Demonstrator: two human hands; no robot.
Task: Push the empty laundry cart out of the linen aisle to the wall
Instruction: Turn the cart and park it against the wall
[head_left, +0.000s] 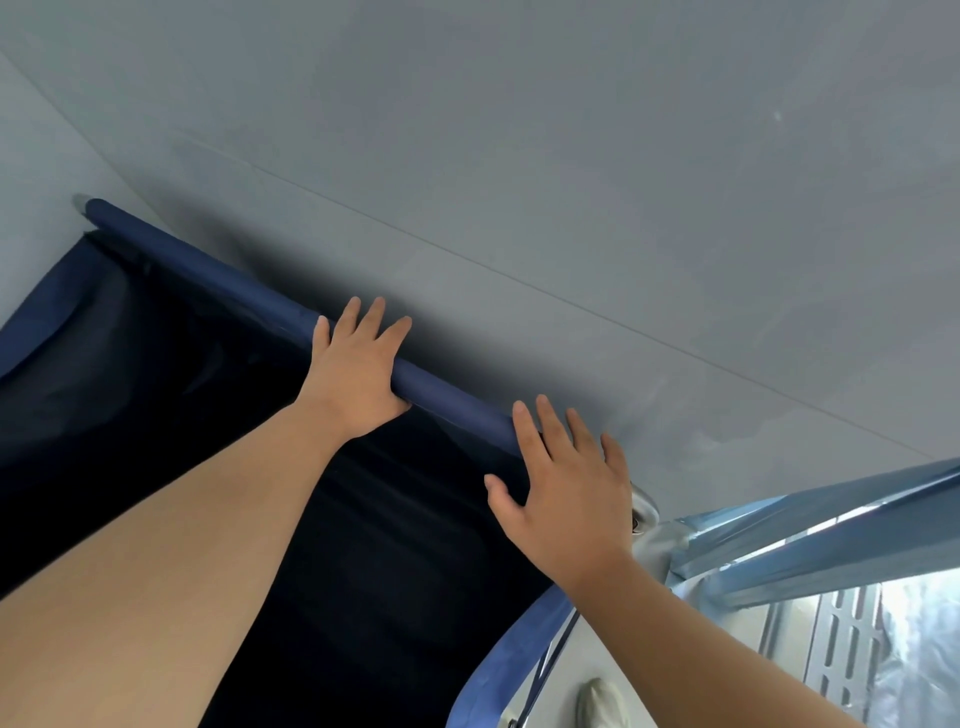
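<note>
Head view, looking down into the laundry cart (363, 519). Its dark blue liner is bare as far as I can see into the shadow, and its padded far rail (218, 275) runs close along the grey wall (571, 182) — touching or just short of it, I cannot tell at this angle.

My left hand (358, 369) lies over the middle of the rail, palm down, fingers spread and reaching past the bar toward the wall, thumb tucked under the near side; it presses rather than wraps. My right hand (566, 488) sits at the rail's right end, open and flat, fingers fanned, thumb out to the left, heel over the liner's edge. Neither hand is closed round anything.

Judged from this, the push is at or near its end. To finish it well I would keep both palms level on the rail and press evenly, so the cart meets the wall square rather than swinging one corner in — the left corner (91, 208) already looks tight against the side surface. I would draw the fingertips back from the wall side, since they could be pinched there. The metal shelving frame (841, 639) stands just beside the cart's right edge.
</note>
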